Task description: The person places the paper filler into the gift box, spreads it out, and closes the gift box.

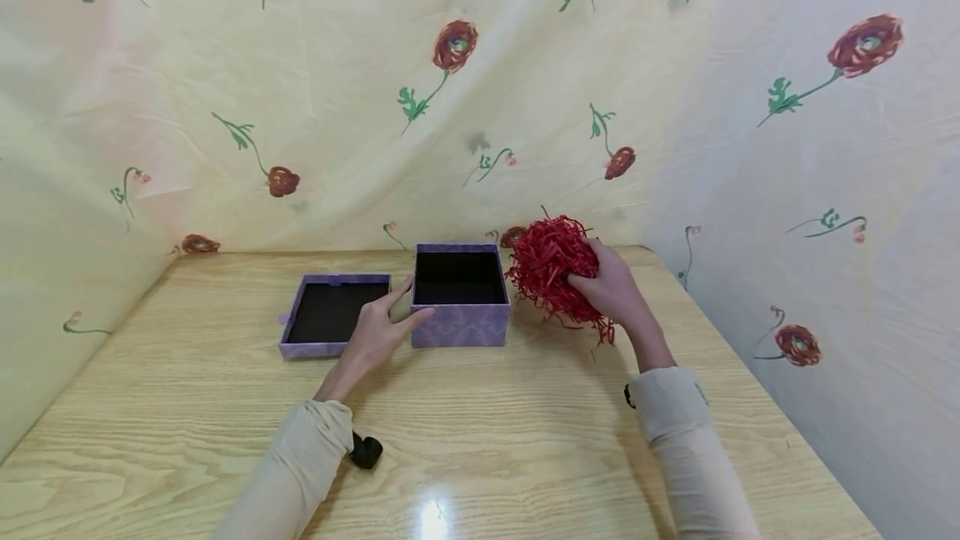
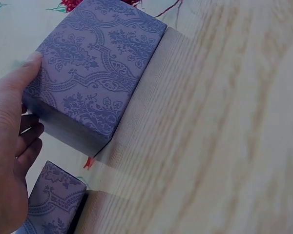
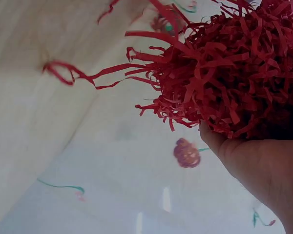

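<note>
Right grip (image 1: 618,288): tangled red shreds (image 1: 553,265); damask-patterned box (image 1: 459,327).

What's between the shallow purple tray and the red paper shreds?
In the head view, the deep purple box and the left hand touching it lie between the tray and the shreds.

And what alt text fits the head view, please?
Right hand grips a bundle of red shreds beside an open purple box; left hand touches its left side. A shallow purple lid or tray lies farther left on the table.
</note>
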Tool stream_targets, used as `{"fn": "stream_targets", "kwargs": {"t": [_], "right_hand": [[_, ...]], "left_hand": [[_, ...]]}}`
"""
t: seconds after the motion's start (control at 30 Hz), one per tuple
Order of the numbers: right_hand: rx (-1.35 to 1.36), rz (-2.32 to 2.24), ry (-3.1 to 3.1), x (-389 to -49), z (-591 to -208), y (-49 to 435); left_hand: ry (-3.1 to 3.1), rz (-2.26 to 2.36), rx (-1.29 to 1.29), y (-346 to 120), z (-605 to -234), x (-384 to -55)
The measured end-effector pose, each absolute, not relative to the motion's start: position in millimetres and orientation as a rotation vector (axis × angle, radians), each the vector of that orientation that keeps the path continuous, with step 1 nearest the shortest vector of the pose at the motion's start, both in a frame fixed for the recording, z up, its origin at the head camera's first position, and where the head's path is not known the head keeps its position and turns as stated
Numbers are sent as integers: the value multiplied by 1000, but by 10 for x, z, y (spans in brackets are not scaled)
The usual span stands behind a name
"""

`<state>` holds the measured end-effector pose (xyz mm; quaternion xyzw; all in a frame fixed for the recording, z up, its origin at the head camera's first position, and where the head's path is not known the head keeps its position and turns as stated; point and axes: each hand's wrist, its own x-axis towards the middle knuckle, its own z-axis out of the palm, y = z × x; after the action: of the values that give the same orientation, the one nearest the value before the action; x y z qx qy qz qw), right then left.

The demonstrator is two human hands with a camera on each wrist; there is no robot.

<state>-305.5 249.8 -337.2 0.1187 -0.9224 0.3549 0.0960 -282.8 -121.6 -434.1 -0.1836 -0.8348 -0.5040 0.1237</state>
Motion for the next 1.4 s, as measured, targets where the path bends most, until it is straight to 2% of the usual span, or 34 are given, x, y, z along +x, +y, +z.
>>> {"fn": "stream_targets", "kwargs": {"t": [0.67, 1.03, 1.4], "right_hand": [[542, 1058, -2695, -3175, -3094, 1928], [675, 984, -2729, -3219, -3076, 1581], [659, 751, -2863, -3246, -3117, 1263]], "left_hand": [[-2412, -1457, -534, -1228, -4335, -2833], [-2403, -1439, -551, -1207, -4338, -2837], [-2397, -1487, -557, -1203, -4341, -2858]]}}
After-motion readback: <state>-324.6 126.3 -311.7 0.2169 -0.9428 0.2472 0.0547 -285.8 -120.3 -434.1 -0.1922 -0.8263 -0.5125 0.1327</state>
